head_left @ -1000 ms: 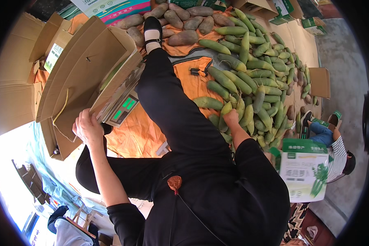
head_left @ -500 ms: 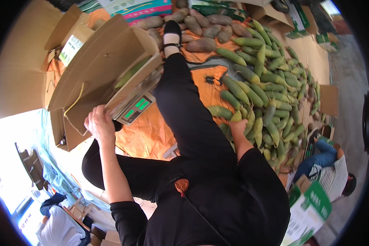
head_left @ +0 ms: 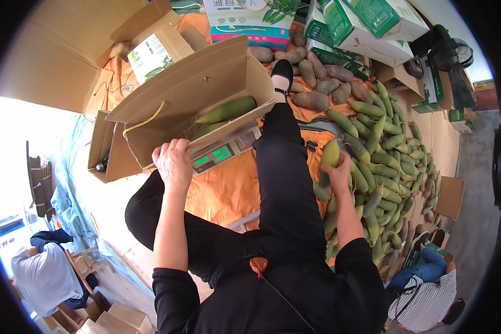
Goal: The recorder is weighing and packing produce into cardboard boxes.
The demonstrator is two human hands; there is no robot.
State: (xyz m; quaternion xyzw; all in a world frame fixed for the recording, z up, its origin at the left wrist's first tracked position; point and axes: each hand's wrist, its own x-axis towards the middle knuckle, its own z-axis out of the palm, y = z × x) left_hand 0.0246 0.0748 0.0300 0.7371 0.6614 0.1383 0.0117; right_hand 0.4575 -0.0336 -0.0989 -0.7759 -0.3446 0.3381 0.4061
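Note:
My left hand (head_left: 173, 162) is closed over the near edge of an open cardboard box (head_left: 167, 114), fingers hooked on its rim. Inside the box lie green radishes (head_left: 226, 110), one plainly visible and another partly hidden by the near wall. Beneath the box is a scale (head_left: 220, 154) with a lit green display. At the left edge of a big heap of green radishes (head_left: 387, 161), my right hand (head_left: 339, 170) grips a single green radish (head_left: 330, 154), its pale tip pointing away from me.
Brownish-red, elongated roots (head_left: 310, 101) lie beyond my outstretched foot. Printed cartons (head_left: 367, 28) and a small black fan (head_left: 451, 50) stand at the far right. An orange sheet (head_left: 222, 192) covers the floor. Two people sit nearby, one (head_left: 47, 273) lower left, another (head_left: 426, 298) lower right.
My right hand has raised a green radish off the heap. The left hand remains on the box edge, and the box now tilts more open, showing the radishes inside. The whole view has shifted.

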